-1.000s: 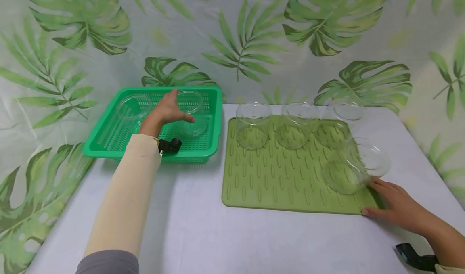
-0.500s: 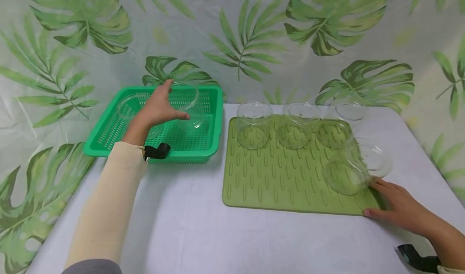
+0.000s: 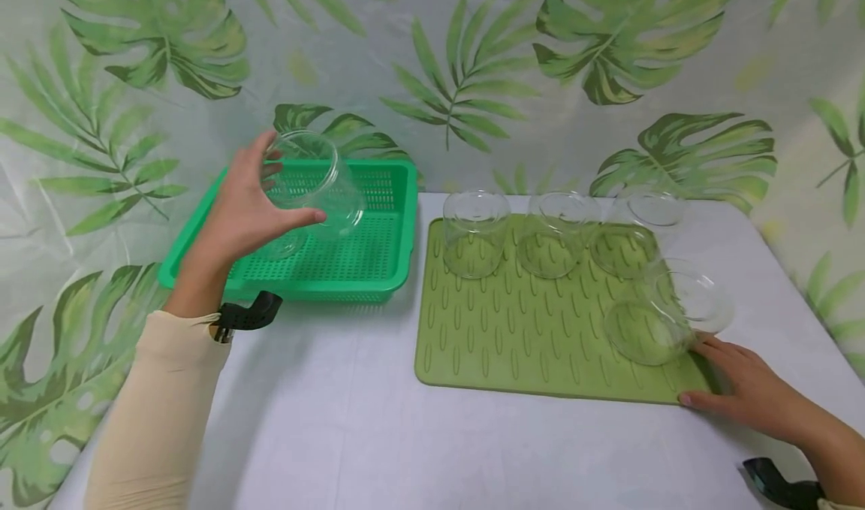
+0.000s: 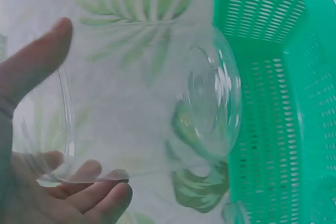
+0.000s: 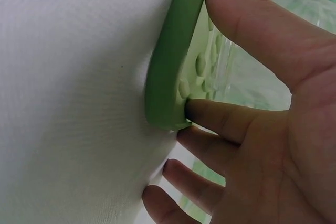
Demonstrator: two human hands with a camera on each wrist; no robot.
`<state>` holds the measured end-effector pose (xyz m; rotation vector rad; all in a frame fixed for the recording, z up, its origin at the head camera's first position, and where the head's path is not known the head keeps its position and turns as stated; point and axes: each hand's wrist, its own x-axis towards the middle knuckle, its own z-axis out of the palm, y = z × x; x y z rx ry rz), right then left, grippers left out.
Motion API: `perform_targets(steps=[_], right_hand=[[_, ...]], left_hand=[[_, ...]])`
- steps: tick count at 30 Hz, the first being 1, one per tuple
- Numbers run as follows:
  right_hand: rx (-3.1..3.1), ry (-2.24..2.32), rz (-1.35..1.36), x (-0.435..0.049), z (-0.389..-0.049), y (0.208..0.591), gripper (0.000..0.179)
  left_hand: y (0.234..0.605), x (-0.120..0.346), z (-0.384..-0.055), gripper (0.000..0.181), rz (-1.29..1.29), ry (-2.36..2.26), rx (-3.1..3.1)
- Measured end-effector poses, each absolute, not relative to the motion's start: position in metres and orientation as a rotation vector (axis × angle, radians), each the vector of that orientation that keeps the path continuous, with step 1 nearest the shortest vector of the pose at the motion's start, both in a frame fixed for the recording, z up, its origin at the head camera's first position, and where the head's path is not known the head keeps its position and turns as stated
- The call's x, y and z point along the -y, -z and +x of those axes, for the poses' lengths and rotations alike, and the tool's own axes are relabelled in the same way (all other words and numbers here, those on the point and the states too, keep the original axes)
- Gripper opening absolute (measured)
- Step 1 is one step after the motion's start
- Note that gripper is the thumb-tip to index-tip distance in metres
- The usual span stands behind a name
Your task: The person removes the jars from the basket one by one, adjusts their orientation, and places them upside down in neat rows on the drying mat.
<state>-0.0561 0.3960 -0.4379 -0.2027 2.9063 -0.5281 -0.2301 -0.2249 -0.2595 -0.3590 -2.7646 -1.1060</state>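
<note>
four jars [image 3: 476, 233] occupy the mat [image 3: 507, 345]; leafy backdrop [image 3: 466, 67] behind.

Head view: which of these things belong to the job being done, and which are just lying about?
Seemingly part of the job:
clear jar held by the left hand
green basket
four more jars standing on the mat
green mat, touched by the right hand

Apparently just there:
leaf-print sheet
white tablecloth
black wrist devices, worn rather than lying about
</note>
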Motion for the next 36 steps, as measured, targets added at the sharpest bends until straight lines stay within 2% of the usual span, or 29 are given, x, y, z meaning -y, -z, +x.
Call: perform_targets(steps=[14,28,36], right_hand=[[-2.922,0.555,-0.215,-0.396,-0.055,0.439,0.087],[-2.949,0.553,-0.229,-0.395,-0.051,0.441,0.088],[-2.941,0.552,-0.232,-0.395,-0.053,0.440,0.087]], left_hand=[[0.251,0.222,-0.196,0.113,-0.467,1.309,2.396],[0.271,0.217,-0.154,0.113,-0.656,1.257,2.313],[0.284,0.209,-0.144,0.113,-0.784,1.229,2.281]])
